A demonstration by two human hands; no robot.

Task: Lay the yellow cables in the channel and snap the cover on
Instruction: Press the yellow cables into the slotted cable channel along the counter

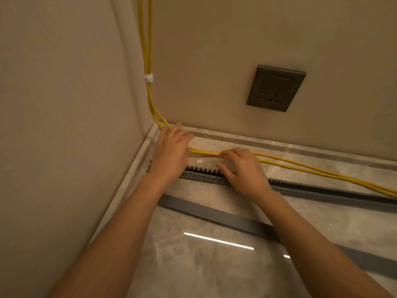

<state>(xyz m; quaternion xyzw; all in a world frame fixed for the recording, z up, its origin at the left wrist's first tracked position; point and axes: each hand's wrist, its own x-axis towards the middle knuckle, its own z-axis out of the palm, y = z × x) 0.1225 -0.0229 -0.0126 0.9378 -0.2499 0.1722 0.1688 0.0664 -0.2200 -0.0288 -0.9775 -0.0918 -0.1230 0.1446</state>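
The yellow cables [300, 163] run down the wall corner at upper left, bend at the floor, and trail toward the right edge of the frame. They lie on the floor beyond the channel [202, 174], not yet inside it. The channel is a grey slotted duct crossing the centre of the frame; its cover [214, 214], a flat grey strip, lies apart on the floor nearer the camera.

The left hand [171, 151] rests over the cables near the bend, fingers held together and extended; whether they grip the cables cannot be told. The right hand [242, 168] lies over the cables at centre, fingers curled onto them, thumb [223, 169] reaching toward the channel's slotted edge.

Recommended procedure, as judged: gather both cables side by side, draw them toward the camera, and seat them from the corner end outward, pressing them below the slotted fingers so none rides proud. Keep the bend at the corner gentle.

A white tie [148, 78] binds the cables on the wall and limits slack. A wall socket [276, 88] sits at upper right, clear of the work. The cover probably will not snap on if a cable sits high.
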